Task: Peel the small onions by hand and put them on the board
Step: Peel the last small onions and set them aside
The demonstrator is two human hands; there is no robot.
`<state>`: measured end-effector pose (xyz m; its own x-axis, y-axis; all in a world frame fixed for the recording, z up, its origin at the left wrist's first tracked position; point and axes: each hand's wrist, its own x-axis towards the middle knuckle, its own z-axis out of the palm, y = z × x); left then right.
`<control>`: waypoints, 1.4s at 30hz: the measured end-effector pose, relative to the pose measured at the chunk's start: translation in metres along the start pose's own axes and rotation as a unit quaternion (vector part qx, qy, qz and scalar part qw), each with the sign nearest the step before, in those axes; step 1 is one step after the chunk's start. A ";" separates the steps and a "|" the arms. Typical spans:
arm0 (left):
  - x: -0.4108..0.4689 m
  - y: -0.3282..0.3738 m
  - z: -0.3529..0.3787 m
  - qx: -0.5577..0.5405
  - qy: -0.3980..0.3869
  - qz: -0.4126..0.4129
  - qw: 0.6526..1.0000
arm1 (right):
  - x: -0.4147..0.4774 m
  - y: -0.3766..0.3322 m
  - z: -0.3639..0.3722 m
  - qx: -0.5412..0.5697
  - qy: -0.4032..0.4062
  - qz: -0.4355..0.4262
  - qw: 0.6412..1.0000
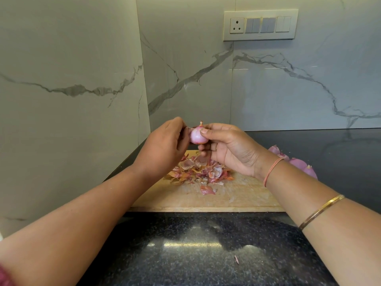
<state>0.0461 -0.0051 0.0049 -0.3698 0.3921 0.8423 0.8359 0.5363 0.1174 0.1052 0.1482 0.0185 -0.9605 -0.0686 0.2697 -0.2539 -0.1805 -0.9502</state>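
Head view. You are holding one small onion [197,136] up in the air between both hands, above the far part of the wooden board [237,197] and not touching it. The onion is showing smooth pale pink flesh, with a dry tip sticking up at its top.

Your right hand [228,149] is pinching the onion: the thumb is lying across its right side, and the other fingers are curling under and behind it. Your left hand [165,141] is meeting the onion's left side with its fingers curled in. Its back is facing the camera, so the fingertips are hidden.

A pile of dry peels [200,170] is lying on the board directly under the hands, with one loose peel [207,189] sitting nearer to you.

More pink onions [299,164] are lying past your right wrist, near the board's right end. The arm is hiding whether they rest on the board or the dark counter [185,254].

A thread band [272,170] and a gold bangle [321,211] are sitting on the right forearm. A small scrap [236,259] is lying on the counter near you.
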 end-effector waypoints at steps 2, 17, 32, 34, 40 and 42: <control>0.000 0.001 0.000 0.013 -0.005 0.008 1.000 | 0.001 -0.001 0.000 -0.002 0.023 -0.009 1.000; -0.001 0.003 0.005 -0.042 -0.002 -0.068 0.997 | 0.000 0.000 -0.002 -0.036 0.033 -0.017 0.999; 0.002 -0.006 0.001 -0.281 -0.075 -0.233 0.928 | 0.000 0.002 -0.005 -0.081 0.022 -0.010 0.996; 0.002 -0.003 0.000 -0.286 -0.084 -0.228 0.927 | 0.000 0.003 -0.005 -0.077 0.025 -0.013 0.997; -0.001 0.002 -0.001 -0.219 -0.121 -0.142 0.958 | -0.001 0.002 -0.003 -0.069 0.026 -0.023 0.997; -0.001 0.001 0.001 -0.163 -0.113 -0.098 0.975 | -0.002 0.001 -0.002 -0.064 0.029 -0.026 0.997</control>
<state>0.0469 -0.0047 0.0038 -0.5847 0.4803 0.6538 0.8110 0.3663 0.4562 0.1062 0.1500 0.0167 -0.9498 -0.0041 0.3130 -0.3123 -0.0550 -0.9484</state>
